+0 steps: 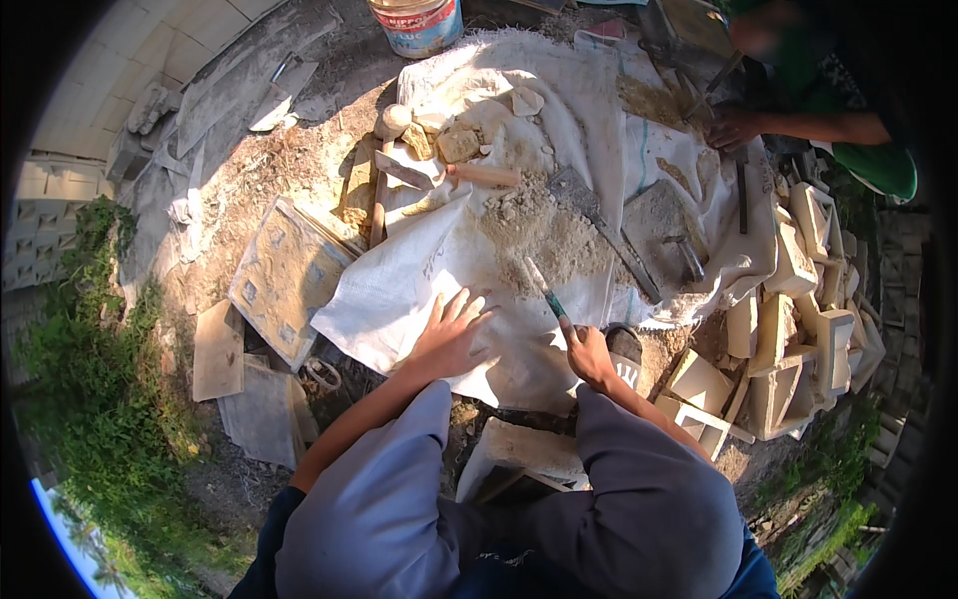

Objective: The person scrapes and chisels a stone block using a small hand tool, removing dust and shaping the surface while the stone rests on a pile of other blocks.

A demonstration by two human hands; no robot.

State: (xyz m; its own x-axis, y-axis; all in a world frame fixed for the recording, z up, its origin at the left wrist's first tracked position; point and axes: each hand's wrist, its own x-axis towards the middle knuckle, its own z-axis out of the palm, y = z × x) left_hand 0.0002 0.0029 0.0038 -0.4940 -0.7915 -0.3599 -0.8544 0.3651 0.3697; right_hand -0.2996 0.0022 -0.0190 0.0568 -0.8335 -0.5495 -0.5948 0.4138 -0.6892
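My left hand (451, 334) lies flat with fingers spread on a white woven sack (384, 299) laid over the ground. In my right hand (587, 354) is a slim chisel-like tool (546, 287), partly green, its pale end pointing up and away toward crumbled sandy rubble (539, 235) on the sack. Beyond my hands rests a trowel (407, 170) with a wooden handle. To the right of the rubble a long dark metal tool (624, 258) lies slanted, beside a flat grey slab (664, 225) carrying a short metal piece (690, 258).
Pale hollow blocks (793, 349) are piled at the right. Left stand a patterned slab (284, 280) and boards (218, 349). Stone chunks (459, 146) and a paint bucket (419, 25) are farther back. Another person's hand (735, 130) works at the upper right.
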